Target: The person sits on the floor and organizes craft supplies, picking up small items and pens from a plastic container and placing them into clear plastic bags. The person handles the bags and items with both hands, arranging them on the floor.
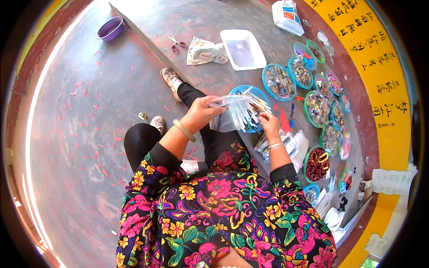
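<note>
My left hand (200,115), with a pale bangle on its wrist, pinches the upper edge of a clear plastic bag (229,117). The bag hangs in front of a round blue basket (239,89) full of slim pens (255,106), mostly white, brown and blue. At the basket's right side my right hand (270,126) has its fingers pinched together against the pen ends. What lies between those fingertips is too small to tell. Just below the right hand, clear packets of pens (282,145) lie on the floor, partly hidden by my forearm.
Round baskets of small trinkets (279,82) stand along the right, one holding dark red beads (317,164). Ahead are a white tub (243,50), a cloth (206,52), scissors (178,43) and a white sack (287,18). A purple basin (110,29) sits far left, beyond red scraps.
</note>
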### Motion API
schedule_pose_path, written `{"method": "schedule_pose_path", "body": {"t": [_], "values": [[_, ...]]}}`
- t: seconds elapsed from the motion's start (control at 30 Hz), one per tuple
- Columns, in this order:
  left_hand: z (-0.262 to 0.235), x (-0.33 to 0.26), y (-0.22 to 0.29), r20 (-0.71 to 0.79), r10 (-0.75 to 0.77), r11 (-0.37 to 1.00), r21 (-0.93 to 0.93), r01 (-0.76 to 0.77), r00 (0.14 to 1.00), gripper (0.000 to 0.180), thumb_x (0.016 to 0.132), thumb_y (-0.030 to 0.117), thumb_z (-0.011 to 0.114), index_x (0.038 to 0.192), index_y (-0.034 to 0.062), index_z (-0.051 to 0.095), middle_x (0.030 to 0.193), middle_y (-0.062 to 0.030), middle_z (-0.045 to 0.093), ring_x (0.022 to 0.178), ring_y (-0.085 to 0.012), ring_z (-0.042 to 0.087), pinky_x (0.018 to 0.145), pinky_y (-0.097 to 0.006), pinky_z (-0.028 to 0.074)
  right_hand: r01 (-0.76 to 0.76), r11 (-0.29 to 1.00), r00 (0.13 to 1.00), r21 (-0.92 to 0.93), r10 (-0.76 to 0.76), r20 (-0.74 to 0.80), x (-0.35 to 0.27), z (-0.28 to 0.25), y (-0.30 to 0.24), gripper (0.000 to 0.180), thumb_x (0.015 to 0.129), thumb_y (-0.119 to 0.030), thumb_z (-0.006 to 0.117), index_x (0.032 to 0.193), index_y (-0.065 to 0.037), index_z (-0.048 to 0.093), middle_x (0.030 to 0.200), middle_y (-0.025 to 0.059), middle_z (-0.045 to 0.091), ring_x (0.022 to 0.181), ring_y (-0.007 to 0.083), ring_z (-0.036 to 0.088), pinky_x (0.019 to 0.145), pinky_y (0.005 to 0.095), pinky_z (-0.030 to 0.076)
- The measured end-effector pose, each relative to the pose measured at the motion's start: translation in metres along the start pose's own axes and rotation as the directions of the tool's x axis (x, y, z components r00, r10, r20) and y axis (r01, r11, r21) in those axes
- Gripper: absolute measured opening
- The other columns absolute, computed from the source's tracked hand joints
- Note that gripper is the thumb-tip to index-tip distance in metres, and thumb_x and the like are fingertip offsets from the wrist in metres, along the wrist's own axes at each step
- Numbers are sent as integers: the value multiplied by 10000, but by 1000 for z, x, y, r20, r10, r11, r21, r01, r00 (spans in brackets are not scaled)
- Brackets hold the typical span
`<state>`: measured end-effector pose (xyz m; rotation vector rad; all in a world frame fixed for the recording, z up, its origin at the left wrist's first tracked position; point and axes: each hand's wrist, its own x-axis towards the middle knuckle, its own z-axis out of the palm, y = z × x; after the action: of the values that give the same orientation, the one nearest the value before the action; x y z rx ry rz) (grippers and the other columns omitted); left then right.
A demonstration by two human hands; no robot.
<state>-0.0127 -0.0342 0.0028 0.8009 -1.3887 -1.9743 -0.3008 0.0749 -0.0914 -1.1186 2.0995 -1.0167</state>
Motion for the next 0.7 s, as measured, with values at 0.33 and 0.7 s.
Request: {"method": "schedule_pose_path", "body": {"t": [0.33,0.7], "values": [[8,-1,6,49,30,986,-164,-22,998,227,837,32,614,1060,-2,627,962,-34,655,879,-90,577,811,-219,439,122,883,992,-453,-98,76,13,46,28,186,715,-178,552,778,-49,670,822,192,643,793,367,615,727,439,486],[3,-1,-4,68,44,971,-236,-27,997,240,816,-12,626,1055,-8,622,969,-73,666,901,-140,618,856,-277,471,-41,776,992,-630,105,64,25,56,8,212,699,-206,624,806,-30,675,821,178,661,771,328,641,706,411,509]]}}
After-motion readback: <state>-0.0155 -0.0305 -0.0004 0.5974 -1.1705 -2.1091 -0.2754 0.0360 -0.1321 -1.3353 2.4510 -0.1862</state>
